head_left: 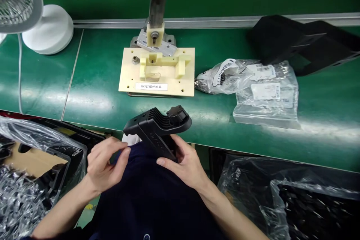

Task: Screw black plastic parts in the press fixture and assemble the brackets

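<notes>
My right hand (185, 161) grips the lower end of a black plastic bracket (153, 135), thumb on the near side. The bracket is tilted over my lap, with ribs and a black star-shaped knob (177, 114) on its upper part. To the left of the bracket, apart from it, is my left hand (108, 159). Its thumb and forefinger come together in a pinch; whatever may be between them is too small to make out. Beyond the bracket, a cream fixture plate (129, 71) with raised blocks and a printed label lies on the green bench.
A pressing or driving tool (155, 11) hangs above the fixture. Clear plastic bags (267, 101) and black parts (303, 41) lie at the right. A white fan (50, 30) stands at the left. Plastic-lined bins (247, 183) of parts flank me below the bench edge.
</notes>
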Demonstrator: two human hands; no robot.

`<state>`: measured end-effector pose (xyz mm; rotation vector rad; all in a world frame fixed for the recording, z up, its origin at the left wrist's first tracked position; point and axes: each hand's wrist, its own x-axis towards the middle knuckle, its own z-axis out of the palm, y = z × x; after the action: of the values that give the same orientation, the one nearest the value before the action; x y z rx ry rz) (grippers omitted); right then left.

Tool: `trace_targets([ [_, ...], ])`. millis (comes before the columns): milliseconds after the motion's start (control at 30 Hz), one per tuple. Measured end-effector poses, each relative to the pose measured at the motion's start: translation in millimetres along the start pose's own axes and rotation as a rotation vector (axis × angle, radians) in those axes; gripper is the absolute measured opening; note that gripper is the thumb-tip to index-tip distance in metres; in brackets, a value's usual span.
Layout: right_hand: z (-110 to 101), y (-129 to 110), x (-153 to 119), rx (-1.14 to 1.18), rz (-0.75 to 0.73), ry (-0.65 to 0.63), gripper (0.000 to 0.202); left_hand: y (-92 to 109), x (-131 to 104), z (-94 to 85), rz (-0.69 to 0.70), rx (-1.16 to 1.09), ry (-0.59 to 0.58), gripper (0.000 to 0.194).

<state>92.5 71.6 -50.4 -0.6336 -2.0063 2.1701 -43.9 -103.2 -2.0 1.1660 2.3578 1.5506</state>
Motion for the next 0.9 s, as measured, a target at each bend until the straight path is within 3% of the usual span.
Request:
trace_targets([
  [67,-2,-2,2,-0.055,-0.039,-0.033,0.06,-3,12,-6.6,0.026,0.018,0.005,0.05],
  [133,-2,-5,3,-0.099,-0.086,-0.066,0.055,-7,26,-9.0,-0.128,-0.067,-0.132,0.063],
  [200,-2,-7,4,-0.106,-0.112,-0.1,0.049,-11,38,-7.3,-0.326,-0.264,-0.313,0.062],
  [267,-1,-8,4,-0.094,-0.109,-0.121,0.047,-14,44,-2.6,-0.475,-0.47,-0.418,0.054],
  [400,-4,-4,4,-0.077,-0.093,-0.127,0.048,-16,46,6.1,-0.557,-0.637,-0.428,0.047],
  [600,-10,-10,4,-0.226,-0.092,-0.111,0.052,-20,55,5.8,-0.546,-0.615,-0.502,0.047],
  [900,-16,-31,8,-0.483,-0.275,0.125,0.048,-42,62,16.0,-0.561,-0.753,-0.426,0.051],
])
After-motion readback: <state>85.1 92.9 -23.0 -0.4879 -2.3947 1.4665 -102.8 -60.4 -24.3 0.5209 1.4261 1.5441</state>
